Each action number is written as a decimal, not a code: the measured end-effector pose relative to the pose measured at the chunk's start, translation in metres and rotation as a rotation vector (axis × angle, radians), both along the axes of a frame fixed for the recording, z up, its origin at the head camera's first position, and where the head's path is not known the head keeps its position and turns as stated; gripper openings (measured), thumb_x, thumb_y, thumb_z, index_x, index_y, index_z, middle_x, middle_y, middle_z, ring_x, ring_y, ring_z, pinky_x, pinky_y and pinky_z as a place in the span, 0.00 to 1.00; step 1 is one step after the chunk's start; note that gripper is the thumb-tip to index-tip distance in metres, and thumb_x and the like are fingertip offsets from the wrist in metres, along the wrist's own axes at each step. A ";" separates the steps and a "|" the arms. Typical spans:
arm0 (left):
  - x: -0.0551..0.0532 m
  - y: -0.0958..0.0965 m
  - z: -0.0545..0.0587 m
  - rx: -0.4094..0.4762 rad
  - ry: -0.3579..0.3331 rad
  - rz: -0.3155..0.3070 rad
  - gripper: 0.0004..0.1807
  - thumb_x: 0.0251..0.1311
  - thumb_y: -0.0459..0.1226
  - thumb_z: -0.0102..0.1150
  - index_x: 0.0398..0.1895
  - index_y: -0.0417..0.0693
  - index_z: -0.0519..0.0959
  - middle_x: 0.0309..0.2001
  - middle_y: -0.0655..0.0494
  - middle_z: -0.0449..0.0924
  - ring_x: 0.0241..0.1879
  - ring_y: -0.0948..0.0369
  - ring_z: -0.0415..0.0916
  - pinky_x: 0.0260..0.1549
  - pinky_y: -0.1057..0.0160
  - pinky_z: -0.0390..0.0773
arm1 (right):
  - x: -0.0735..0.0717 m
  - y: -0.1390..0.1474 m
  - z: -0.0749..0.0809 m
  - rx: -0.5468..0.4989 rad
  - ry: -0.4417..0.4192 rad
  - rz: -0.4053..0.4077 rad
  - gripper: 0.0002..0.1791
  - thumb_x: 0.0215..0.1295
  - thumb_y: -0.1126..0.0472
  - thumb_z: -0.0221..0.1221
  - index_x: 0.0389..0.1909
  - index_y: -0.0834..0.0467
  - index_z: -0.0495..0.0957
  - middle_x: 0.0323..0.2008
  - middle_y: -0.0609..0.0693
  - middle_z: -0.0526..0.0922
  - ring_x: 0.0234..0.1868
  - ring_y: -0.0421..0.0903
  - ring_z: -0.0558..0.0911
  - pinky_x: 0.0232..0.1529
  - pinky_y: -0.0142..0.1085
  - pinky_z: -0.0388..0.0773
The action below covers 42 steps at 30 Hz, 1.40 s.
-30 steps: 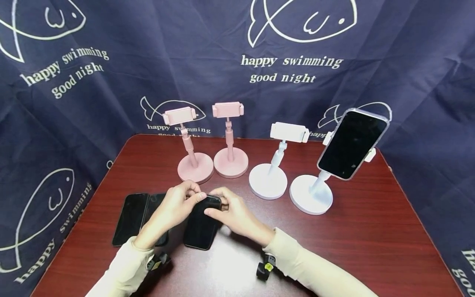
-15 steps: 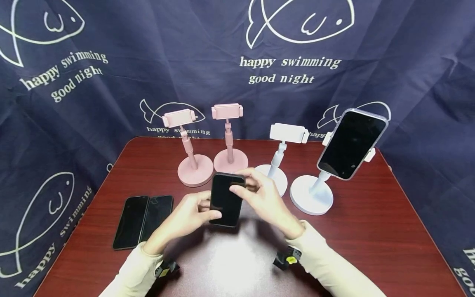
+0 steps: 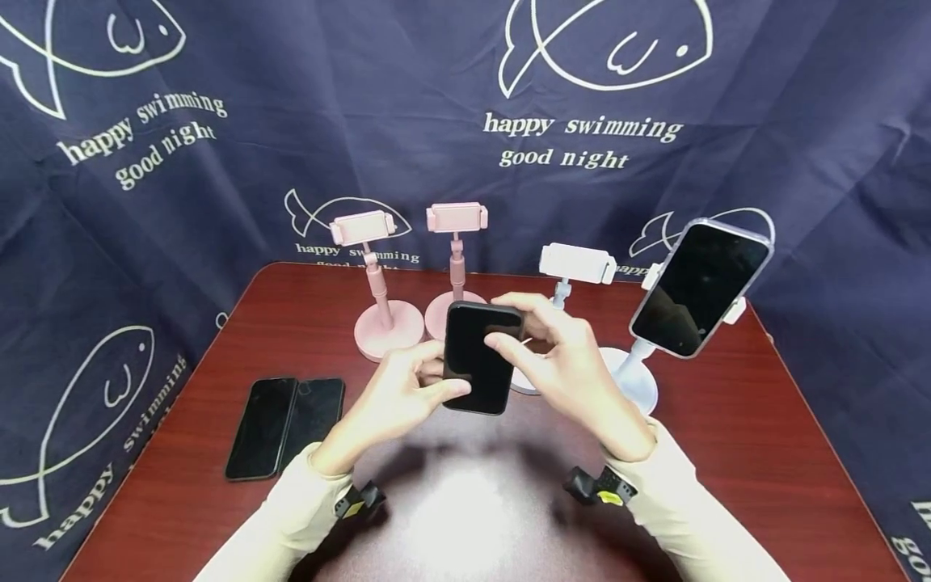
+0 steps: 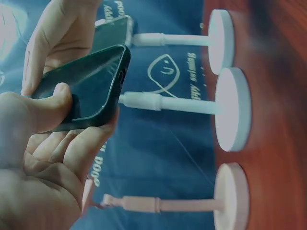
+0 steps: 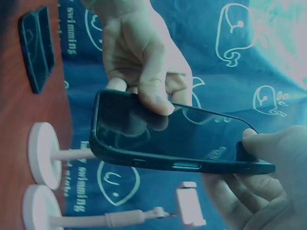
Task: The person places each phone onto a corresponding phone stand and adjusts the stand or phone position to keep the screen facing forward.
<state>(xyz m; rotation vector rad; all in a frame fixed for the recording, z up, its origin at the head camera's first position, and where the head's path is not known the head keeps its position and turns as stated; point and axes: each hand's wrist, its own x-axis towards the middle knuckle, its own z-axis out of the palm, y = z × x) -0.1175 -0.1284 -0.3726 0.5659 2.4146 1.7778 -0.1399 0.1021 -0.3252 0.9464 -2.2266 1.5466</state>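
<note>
A black phone (image 3: pixel 476 364) is held up over the table between both hands, its dark screen facing the head camera. My left hand (image 3: pixel 407 392) grips its lower left side, thumb on the screen and fingers behind, as the left wrist view also shows. At the upper right my right hand (image 3: pixel 563 360) pinches it, with the thumb on the glass. Behind the phone stand two pink phone stands, the left one (image 3: pixel 389 327) and the right one (image 3: pixel 457 271), both with bare clamps. A white stand (image 3: pixel 577 263) is partly hidden by my right hand.
At the right, another white stand (image 3: pixel 633 380) carries a phone (image 3: pixel 701 287) in a light case, tilted. Two dark phones, one (image 3: pixel 262 428) beside the other (image 3: pixel 314 412), lie side by side on the red-brown table (image 3: pixel 756 461). A dark blue curtain (image 3: pixel 436 97) hangs behind.
The phone has been lifted off the table and carried up and to the right. Both hands moved with it, and the left hand shifted from its top edge to its lower left side.
</note>
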 end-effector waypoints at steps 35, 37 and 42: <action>-0.021 0.058 0.047 0.221 0.253 -0.058 0.23 0.57 0.28 0.73 0.57 0.38 0.82 0.44 0.43 0.90 0.37 0.60 0.90 0.41 0.59 0.87 | -0.006 0.051 0.059 -0.289 -0.075 -0.248 0.07 0.59 0.73 0.70 0.39 0.66 0.86 0.22 0.45 0.86 0.19 0.37 0.79 0.25 0.24 0.76; -0.021 0.059 0.047 0.245 0.270 -0.036 0.23 0.56 0.26 0.73 0.57 0.36 0.82 0.43 0.41 0.90 0.36 0.58 0.90 0.40 0.58 0.88 | -0.007 0.052 0.061 -0.313 -0.075 -0.238 0.07 0.59 0.74 0.70 0.38 0.67 0.86 0.21 0.46 0.85 0.18 0.37 0.77 0.24 0.25 0.74; -0.021 0.063 0.048 0.279 0.274 -0.003 0.22 0.55 0.25 0.72 0.55 0.34 0.83 0.41 0.40 0.90 0.34 0.57 0.90 0.40 0.57 0.88 | -0.009 0.056 0.067 -0.219 -0.089 -0.257 0.07 0.61 0.71 0.70 0.39 0.64 0.85 0.22 0.45 0.84 0.18 0.38 0.76 0.21 0.26 0.71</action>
